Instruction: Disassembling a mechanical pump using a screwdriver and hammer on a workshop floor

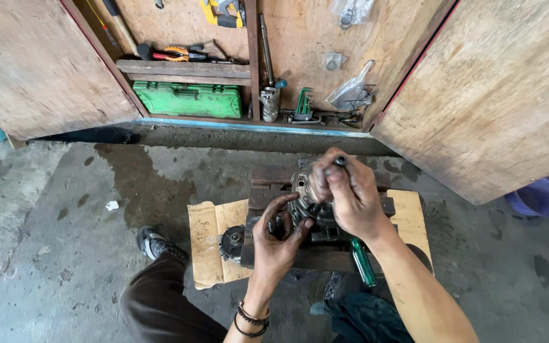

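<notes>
Two hands at a greasy engine part (309, 209) on a wooden block (274, 248): left hand (277, 238) half-open, steadying it; right hand (344, 190) clenched around a tool handle (340, 161); dismantling looks unfinished.

The right hand (345, 194) covers most of the dark metal part (306, 206) below it, so its shape is not clear. The tool (340, 161) in its fist shows only a tip. Both forearms are cut off by the bottom edge.
</notes>
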